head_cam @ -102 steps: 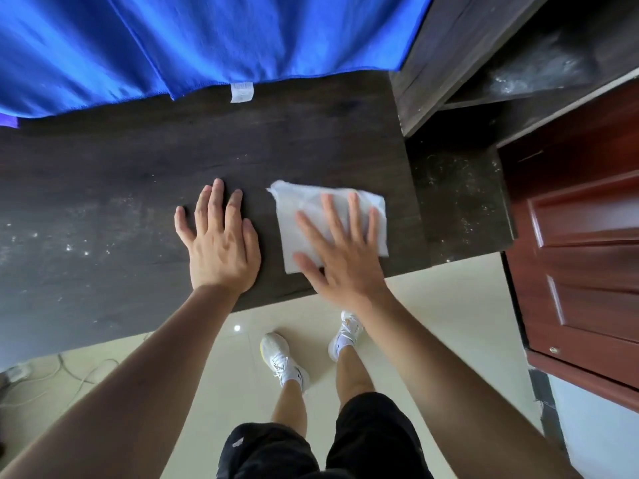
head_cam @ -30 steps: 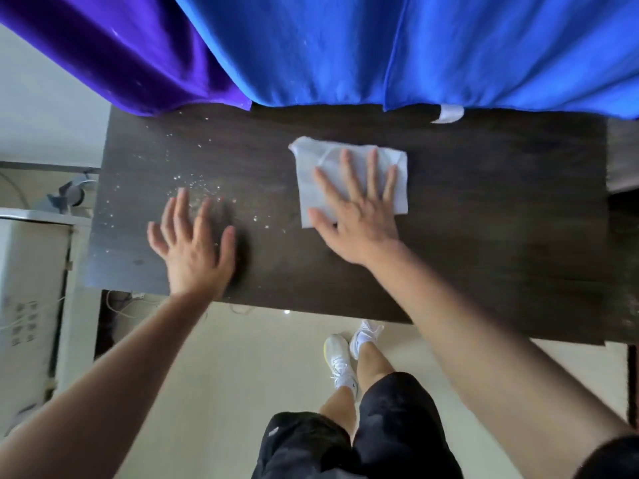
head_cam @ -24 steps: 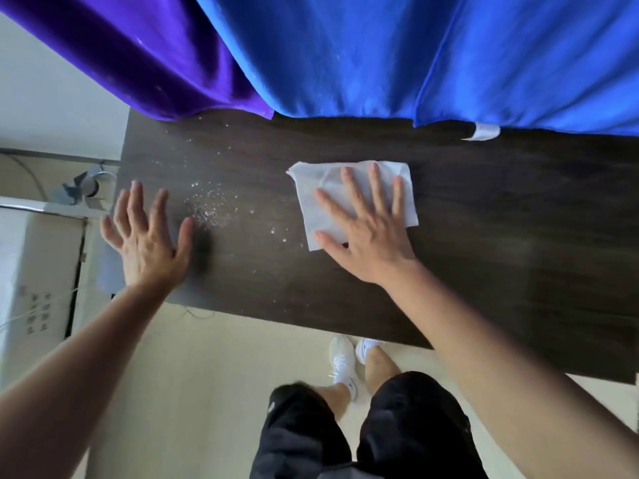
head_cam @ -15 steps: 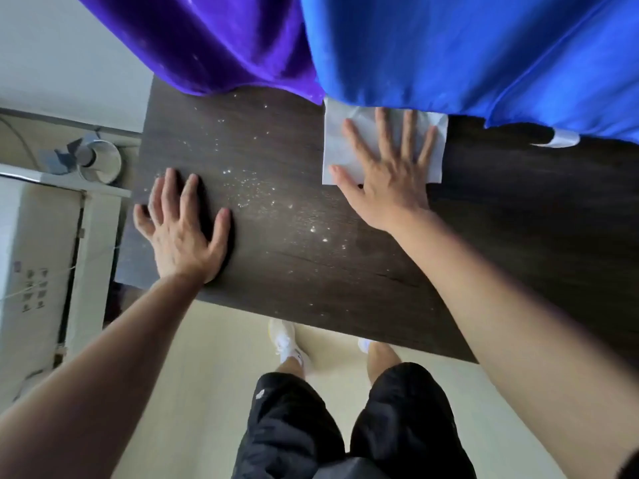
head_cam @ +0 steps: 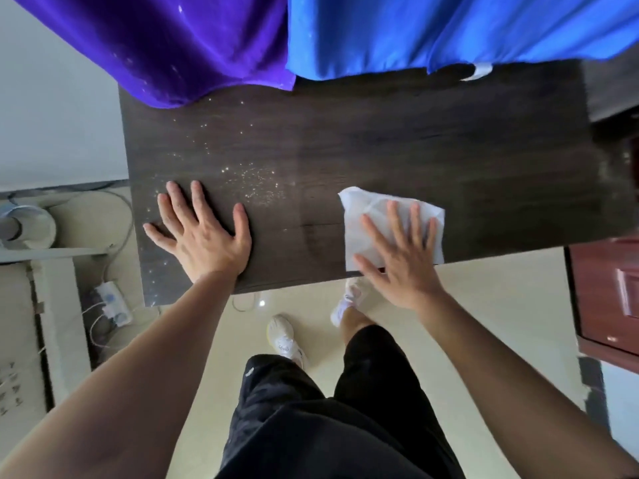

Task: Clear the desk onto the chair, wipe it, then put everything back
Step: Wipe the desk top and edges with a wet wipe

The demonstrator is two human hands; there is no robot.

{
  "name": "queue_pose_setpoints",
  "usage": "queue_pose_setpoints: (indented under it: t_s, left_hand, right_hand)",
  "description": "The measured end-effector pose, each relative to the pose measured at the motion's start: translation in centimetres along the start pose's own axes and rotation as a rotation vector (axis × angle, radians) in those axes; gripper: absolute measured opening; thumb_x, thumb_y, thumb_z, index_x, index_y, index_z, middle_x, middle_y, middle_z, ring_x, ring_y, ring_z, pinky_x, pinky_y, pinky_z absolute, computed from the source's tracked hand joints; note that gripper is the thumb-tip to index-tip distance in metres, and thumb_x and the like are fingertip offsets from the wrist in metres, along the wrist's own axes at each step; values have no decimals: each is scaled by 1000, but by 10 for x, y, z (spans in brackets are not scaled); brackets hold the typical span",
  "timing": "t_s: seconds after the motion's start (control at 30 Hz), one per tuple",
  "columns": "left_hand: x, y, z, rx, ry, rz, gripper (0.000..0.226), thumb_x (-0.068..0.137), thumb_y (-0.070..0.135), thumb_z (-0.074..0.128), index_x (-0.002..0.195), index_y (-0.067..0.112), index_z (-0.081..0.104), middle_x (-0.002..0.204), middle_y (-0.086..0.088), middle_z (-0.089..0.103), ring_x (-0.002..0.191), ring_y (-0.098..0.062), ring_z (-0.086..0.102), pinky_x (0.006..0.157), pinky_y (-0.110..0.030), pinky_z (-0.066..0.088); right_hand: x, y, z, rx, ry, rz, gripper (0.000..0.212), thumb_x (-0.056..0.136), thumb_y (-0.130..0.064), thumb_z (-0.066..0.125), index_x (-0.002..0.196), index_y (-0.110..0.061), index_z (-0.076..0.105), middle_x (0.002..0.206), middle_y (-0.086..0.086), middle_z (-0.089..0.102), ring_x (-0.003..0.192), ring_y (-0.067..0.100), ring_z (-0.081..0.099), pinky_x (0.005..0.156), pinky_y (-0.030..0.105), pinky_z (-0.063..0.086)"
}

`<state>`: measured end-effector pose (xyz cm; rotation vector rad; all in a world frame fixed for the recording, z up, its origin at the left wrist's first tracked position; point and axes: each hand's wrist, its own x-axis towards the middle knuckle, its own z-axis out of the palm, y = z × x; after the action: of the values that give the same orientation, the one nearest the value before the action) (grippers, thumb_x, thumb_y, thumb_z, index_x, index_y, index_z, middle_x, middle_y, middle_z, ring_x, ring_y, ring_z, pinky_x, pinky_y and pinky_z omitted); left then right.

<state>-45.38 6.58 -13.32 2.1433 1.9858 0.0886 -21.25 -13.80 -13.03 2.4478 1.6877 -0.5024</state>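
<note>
On the floor far left, a power strip (head_cam: 110, 304) w/ cables. L hand (head_cam: 204, 236) lies flat on the dark desk (head_cam: 415, 140) near its left front corner, fingers spread. Just right of it, pale specks (head_cam: 256, 184) dot the wood. R hand (head_cam: 397, 267), fingers spread & straight, presses a white wipe (head_cam: 359, 209) at the front edge, palm past the edge. Purple cloth (head_cam: 179, 46) & blue cloth (head_cam: 432, 25) drape the back edge.

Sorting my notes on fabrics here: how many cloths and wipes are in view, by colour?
Purple cloth: 1
Blue cloth: 1
White wipe: 1
Total: 3
</note>
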Motion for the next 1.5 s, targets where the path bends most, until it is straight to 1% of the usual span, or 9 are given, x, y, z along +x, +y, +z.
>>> queue_pose_setpoints:
  t_s: [0.23, 0.43, 0.6, 0.77, 0.9, 1.0, 1.07, 1.23, 1.5]
  left_hand:
    - [1, 1, 1, -5, -4, 67, 74, 90, 63, 38, 151, 20, 30, 163, -10, 18, 150, -32, 10, 116, -66, 2]
    - [1, -1, 3, -7, 20, 67, 74, 89, 63, 40, 150, 22, 31, 163, -8, 20, 150, -31, 13, 117, -64, 3]
    - [-2, -2, 2, -3, 21, 69, 75, 88, 64, 39, 151, 23, 30, 163, -7, 20, 150, -31, 14, 117, -64, 3]
    - [-1, -3, 3, 8, 24, 67, 75, 89, 65, 38, 151, 23, 29, 163, -7, 19, 150, -31, 14, 116, -64, 4]
    - [-1, -2, 4, 5, 29, 65, 76, 88, 64, 38, 151, 23, 29, 163, -7, 19, 150, -31, 14, 116, -64, 3]
    - [0, -1, 4, 9, 24, 60, 76, 88, 63, 38, 151, 23, 29, 163, -7, 19, 150, -31, 13, 116, -64, 3]
    - [0, 0, 4, 8, 25, 60, 76, 88, 63, 38, 151, 22, 30, 163, -7, 20, 150, -31, 14, 116, -64, 3]
    - [0, 4, 2, 17, 6, 52, 76, 87, 64, 38, 150, 23, 30, 163, -6, 19, 150, -31, 13, 117, -64, 4]
    - [-2, -2, -5, -48, -8, 68, 72, 92, 62, 29, 151, 21, 30, 164, -4, 17, 151, -26, 11, 117, -63, 1]
  right_hand:
    - [95, 20, -37, 220, 31, 551, 76, 92, -77, 17, 157, -44, -4, 167, 7, -16, 148, 47, -18, 113, 73, -4]
    - [38, -110, 3, 131, 211, 141, 71, 94, -72, 31, 156, -38, 29, 167, 13, 13, 148, 54, 1, 114, 72, 2]
    - [-15, -67, 24, 143, 226, 79, 72, 93, -74, 37, 155, -40, 30, 167, 12, 14, 150, 51, 3, 117, 68, 5]
    - [-25, 37, 18, 128, 227, 396, 76, 93, -71, 38, 156, -31, 31, 164, 21, 17, 145, 60, 10, 113, 70, 14]
    - [-4, 114, 0, 241, 77, 797, 90, 80, -85, 6, 158, -41, 1, 168, 12, -5, 149, 52, -7, 118, 68, 3]
    - [18, 106, -9, 292, 104, 923, 91, 79, -84, -1, 158, -41, -2, 168, 11, -9, 149, 51, -11, 117, 69, 0]
    - [30, 69, -10, 284, 94, 811, 88, 81, -81, 4, 158, -40, 0, 167, 13, -7, 148, 52, -10, 115, 71, -2]
    - [42, -51, -1, 159, 88, 151, 79, 90, -77, 20, 158, -40, 7, 168, 12, -8, 148, 51, -14, 115, 69, -10]
    - [12, -100, 8, 9, 5, -297, 67, 98, -68, 22, 158, -44, 4, 168, 8, -11, 150, 45, -17, 118, 63, -7]
